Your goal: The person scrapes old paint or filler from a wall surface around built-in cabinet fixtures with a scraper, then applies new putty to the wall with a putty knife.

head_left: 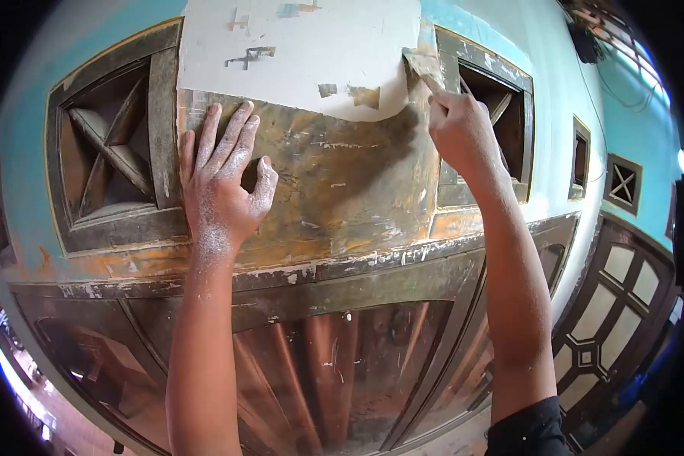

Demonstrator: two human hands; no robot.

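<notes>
My right hand is closed around the handle of a scraper. The blade rests at the right edge of a white layer on the wall, beside the right vent frame. Fingers spread, my left hand lies flat against the scraped, brownish wall patch below that layer. White dust coats its fingers and wrist. The white layer has a curved lower edge and several small bare spots.
Wooden vents with crossed slats flank the patch, one at left and one at right. A wooden ledge runs below, above a glazed frame. A dark panelled door stands at far right.
</notes>
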